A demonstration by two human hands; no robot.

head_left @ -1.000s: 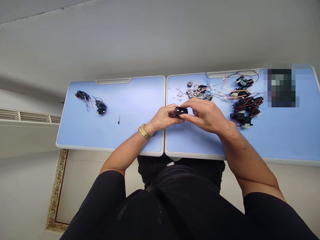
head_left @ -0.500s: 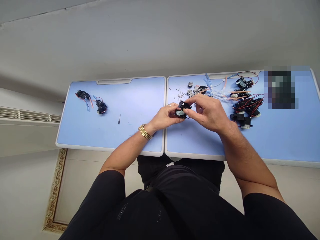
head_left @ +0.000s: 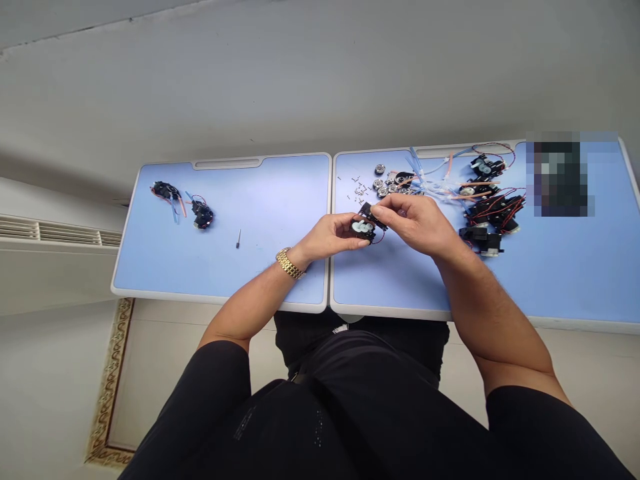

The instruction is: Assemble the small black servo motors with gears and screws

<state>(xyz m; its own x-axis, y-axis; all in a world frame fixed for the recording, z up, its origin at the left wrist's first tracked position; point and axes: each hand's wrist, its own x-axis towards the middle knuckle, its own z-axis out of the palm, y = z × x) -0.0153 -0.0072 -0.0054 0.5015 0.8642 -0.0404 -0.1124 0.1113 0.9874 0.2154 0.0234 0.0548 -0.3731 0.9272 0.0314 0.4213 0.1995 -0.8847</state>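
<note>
My left hand [head_left: 330, 235] is closed on a small black gear housing [head_left: 362, 230] with pale gears and a thin red wire. Above it, my right hand [head_left: 417, 223] pinches a black block-shaped part [head_left: 373, 215] against the housing's far side. Whether that part is joined to the housing or loose, I cannot tell. Just beyond my fingers lie loose small screws [head_left: 359, 190] and several round metal-faced parts [head_left: 383, 187]. My right fingertips hide part of the black block.
Black assemblies with red wires [head_left: 495, 210] sit on the right, beside blue and orange tubes [head_left: 435, 187]. Two more black assemblies [head_left: 203, 213] and a small screwdriver [head_left: 239, 239] rest on the left table [head_left: 270, 193]. A seam [head_left: 331, 280] divides the two tabletops. A blurred patch covers the far right.
My right hand has shifted its grip on the black part, which now sits tilted at the housing's upper right. More of the pale gears and the red wire show.
</note>
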